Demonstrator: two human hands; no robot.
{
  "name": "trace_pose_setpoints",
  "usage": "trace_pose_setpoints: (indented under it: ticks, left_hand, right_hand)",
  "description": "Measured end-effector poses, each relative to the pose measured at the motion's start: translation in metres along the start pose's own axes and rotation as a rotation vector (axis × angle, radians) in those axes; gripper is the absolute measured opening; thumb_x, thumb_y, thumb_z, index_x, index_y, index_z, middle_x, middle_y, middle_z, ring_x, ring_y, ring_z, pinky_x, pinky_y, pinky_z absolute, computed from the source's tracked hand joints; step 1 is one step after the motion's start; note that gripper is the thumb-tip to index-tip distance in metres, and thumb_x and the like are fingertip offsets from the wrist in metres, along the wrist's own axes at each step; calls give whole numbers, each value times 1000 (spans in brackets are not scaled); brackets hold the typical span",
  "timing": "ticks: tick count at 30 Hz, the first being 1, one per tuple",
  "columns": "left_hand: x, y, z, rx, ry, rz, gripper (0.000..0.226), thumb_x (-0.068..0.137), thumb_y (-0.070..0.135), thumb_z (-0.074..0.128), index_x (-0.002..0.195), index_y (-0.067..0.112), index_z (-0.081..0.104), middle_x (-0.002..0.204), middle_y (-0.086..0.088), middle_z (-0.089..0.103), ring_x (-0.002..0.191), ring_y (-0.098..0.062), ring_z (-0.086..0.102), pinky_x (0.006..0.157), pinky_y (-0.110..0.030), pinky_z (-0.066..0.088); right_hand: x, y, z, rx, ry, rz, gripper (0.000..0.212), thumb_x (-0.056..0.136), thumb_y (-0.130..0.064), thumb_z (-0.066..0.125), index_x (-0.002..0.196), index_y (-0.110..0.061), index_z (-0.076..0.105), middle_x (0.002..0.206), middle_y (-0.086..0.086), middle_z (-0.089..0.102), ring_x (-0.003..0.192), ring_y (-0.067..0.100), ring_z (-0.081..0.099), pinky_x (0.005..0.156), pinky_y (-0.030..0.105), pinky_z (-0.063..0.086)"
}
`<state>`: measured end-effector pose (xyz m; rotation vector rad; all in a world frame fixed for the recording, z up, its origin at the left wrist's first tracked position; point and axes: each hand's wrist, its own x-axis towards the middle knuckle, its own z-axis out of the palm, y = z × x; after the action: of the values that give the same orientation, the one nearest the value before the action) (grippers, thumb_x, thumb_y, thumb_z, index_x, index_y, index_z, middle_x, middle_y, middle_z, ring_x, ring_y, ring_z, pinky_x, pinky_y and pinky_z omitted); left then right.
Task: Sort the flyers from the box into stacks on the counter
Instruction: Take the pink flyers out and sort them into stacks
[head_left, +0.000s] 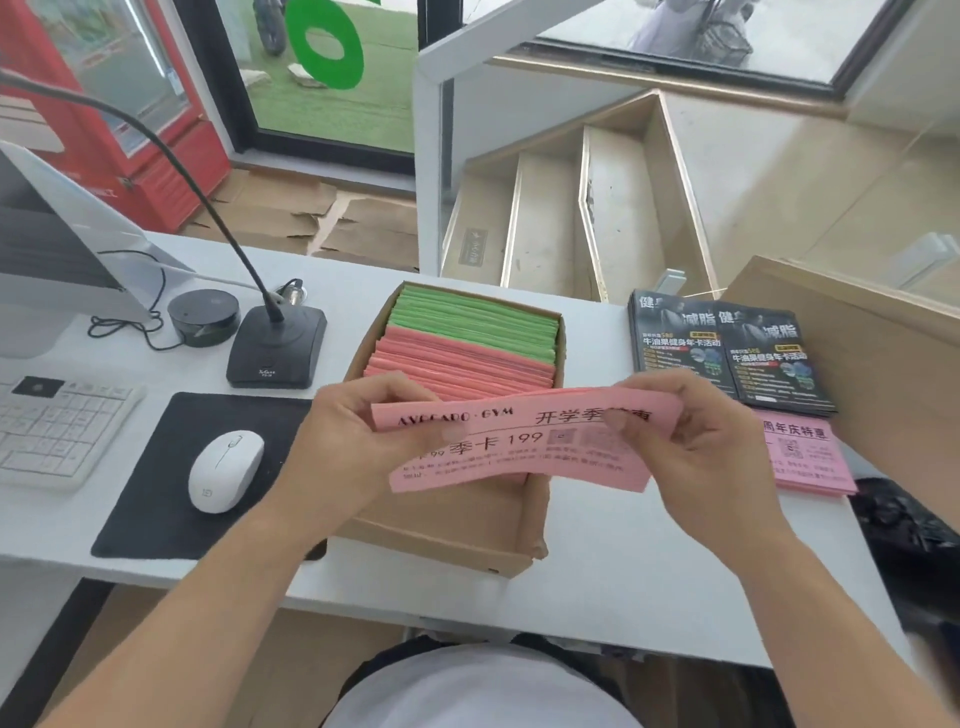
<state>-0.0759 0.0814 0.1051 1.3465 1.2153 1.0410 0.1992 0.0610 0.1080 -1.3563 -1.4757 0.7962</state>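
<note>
Your two bare forearms reach forward from the lower corners and converge at the middle. Your left hand (358, 441) curls with the thumb on top, pinching what it holds; your right hand (701, 441) mirrors it, thumb pressed down, fingers folded beneath

- pink flyers (524, 447) held in both hands: thin matt paper, bending
- box (441, 540): plain brown cardboard, matt, rough torn edge at near right
- green flyers (478, 325) at far end of box: matt paper
- dark flyers (722, 353) at right: glossy printed paper
- counter (597, 582): smooth white, slight sheen
- mouse (224, 470): smooth white plastic
- mouse pad (156, 499): black matt cloth
- microphone base (275, 348): black plastic, semi-gloss
</note>
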Motion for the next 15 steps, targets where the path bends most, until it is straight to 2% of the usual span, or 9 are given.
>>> trace_pose_setpoints:
  ticks: [1, 2, 5, 8, 9, 11, 13, 15]
  left_hand:
    - [-1, 0, 12, -25, -27, -12, 12, 66, 25, 85, 70, 23, 74, 83, -1, 76, 86, -24, 74, 79, -41, 59]
    - [-2, 0, 25, -42, -75, -25, 12, 69, 25, 84, 72, 23, 73, 86, -1, 76, 89, -22, 73, 82, -42, 59]
    - [-6, -2, 77, -89, -301, -53, 14, 86, 15, 80, 84, 18, 66, 103, 1, 77, 102, -21, 72, 88, -44, 57]
    - [-3, -4, 138, -67, -430, -78, 15, 94, 14, 71, 88, 18, 58, 104, 7, 77, 101, -16, 71, 90, -35, 56]
    - [0, -11, 157, -73, -447, -83, 16, 95, 13, 70, 88, 18, 57, 103, 7, 78, 101, -17, 71, 89, -34, 54]
    - [8, -30, 191, -84, -443, -122, 21, 95, 12, 69, 85, 23, 55, 102, 5, 78, 101, -25, 70, 90, -42, 52]
    - [16, -52, 218, -53, -398, -151, 25, 95, 14, 69, 81, 30, 55, 99, 5, 78, 99, -27, 68, 92, -47, 52]
    - [20, -66, 238, -4, -359, -162, 25, 95, 16, 70, 81, 32, 56, 96, 6, 77, 96, -23, 68, 84, -36, 54]
  right_hand:
    - [-2, 3, -10, 13, -7, 22, 19, 84, -24, 75, 93, -40, 69, 93, -9, 76, 85, 19, 72, 74, 39, 58]
    - [-5, 8, -19, 19, 0, 47, 21, 84, -20, 75, 93, -37, 69, 92, -6, 76, 86, 20, 73, 75, 39, 59]
    - [-16, 27, -58, 100, 118, 132, 27, 85, 3, 71, 102, -17, 66, 87, -3, 77, 80, 14, 74, 70, 23, 58]
    - [-30, 48, -108, 76, 202, 207, 21, 84, 5, 70, 103, -3, 65, 88, 2, 78, 82, 19, 74, 71, 23, 59]
    - [-35, 58, -124, 48, 221, 228, 19, 84, 5, 71, 100, -4, 67, 89, 4, 77, 86, 21, 74, 73, 25, 60]
    - [-46, 81, -150, -53, 231, 277, 18, 83, 4, 75, 91, -11, 70, 92, 3, 76, 93, 22, 72, 81, 32, 60]
    - [-55, 104, -167, -192, 183, 355, 21, 84, 0, 77, 86, -20, 71, 96, -9, 76, 97, 12, 70, 85, 31, 58]
    - [-61, 123, -176, -262, 136, 417, 24, 85, -6, 78, 83, -29, 71, 98, -17, 74, 98, 4, 69, 84, 23, 56]
